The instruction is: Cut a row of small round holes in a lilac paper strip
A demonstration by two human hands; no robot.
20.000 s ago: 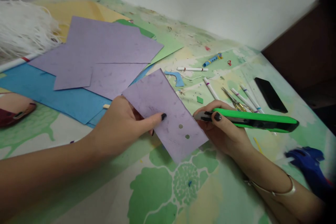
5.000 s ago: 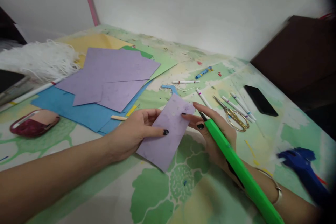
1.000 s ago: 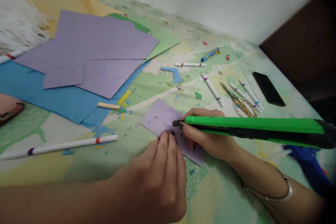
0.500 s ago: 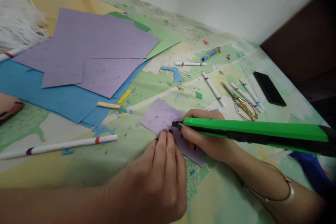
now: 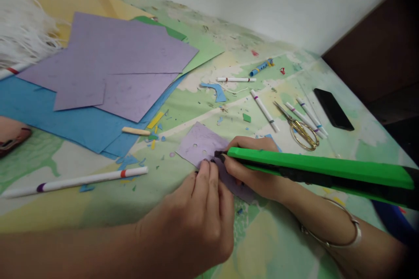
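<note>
A small purple piece of paper (image 5: 196, 139) with a few small holes lies on the patterned cloth. My left hand (image 5: 199, 213) rests with its fingers together, the tips pressing on the paper's near edge. My right hand (image 5: 255, 165) is closed round a long green and black tool (image 5: 314, 165) near its dark tip, which touches the paper beside my left fingertips. The tool stretches off to the right above my forearm. My right hand covers part of the paper.
Large purple sheets (image 5: 121, 48) overlap blue sheets (image 5: 49, 113) at left. Markers (image 5: 94, 179), gold-handled scissors (image 5: 303, 133), a black phone (image 5: 334, 109) and a rolled blue paper (image 5: 261, 68) lie around. White string (image 5: 26, 26) is piled at far left, and paper scraps are scattered about.
The far end of the green tool has dipped lower at the right. My hands have barely shifted, and both stay at the purple piece.
</note>
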